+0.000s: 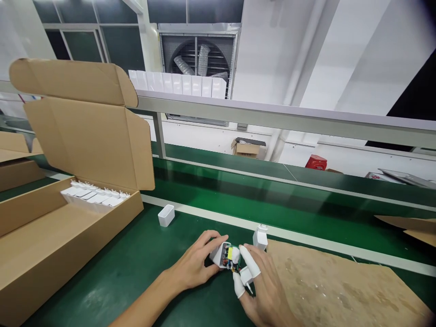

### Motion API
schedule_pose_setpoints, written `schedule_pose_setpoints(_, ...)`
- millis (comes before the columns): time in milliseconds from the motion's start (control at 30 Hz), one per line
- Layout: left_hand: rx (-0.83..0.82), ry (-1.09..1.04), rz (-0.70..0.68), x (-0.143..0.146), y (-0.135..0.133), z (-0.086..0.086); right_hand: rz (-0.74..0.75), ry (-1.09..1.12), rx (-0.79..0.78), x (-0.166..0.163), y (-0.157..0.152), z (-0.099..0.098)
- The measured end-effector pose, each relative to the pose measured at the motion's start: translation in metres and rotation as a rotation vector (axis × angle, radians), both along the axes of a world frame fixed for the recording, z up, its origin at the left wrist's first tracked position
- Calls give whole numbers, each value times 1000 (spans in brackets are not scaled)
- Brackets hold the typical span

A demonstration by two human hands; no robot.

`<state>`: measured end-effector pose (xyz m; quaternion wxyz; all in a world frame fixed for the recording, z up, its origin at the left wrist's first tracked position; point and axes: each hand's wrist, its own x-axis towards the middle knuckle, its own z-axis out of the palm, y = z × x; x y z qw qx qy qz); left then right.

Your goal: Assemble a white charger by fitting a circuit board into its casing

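My left hand (194, 261) is closed around a small white plastic housing (217, 255), with its open end facing right. A small circuit board (230, 260) crowded with parts, one wrapped in yellow, sits at that opening, partly inside. My right hand (267, 288) wears white finger cots on its thumb and a finger and grips the board's right end. Between those fingers shows a white plug piece (246, 275), partly hidden. Just beyond my right hand stands a white power adapter (260, 239). A white open housing (166, 215) stands on the green surface farther left.
On the left, an open cardboard box (91, 245) contains a row of white adapters (97, 196). A worn brown cardboard sheet (334, 286) lies at right. A green conveyor belt (238, 190) runs behind a pale strip, below a raised rail (272, 113) carrying white boxes (182, 85).
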<state>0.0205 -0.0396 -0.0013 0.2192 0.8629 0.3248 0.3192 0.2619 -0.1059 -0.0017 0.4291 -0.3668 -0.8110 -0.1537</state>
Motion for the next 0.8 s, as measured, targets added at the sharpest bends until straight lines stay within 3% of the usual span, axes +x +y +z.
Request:
schedule_pose_setpoints(367, -13, 27, -12, 1, -2, 2, -40, -52, -7, 1, -1, 5)
schedule_pose_setpoints(800, -26, 6, -18, 3, -2, 0, -12, 55, -38, 0, 4, -3)
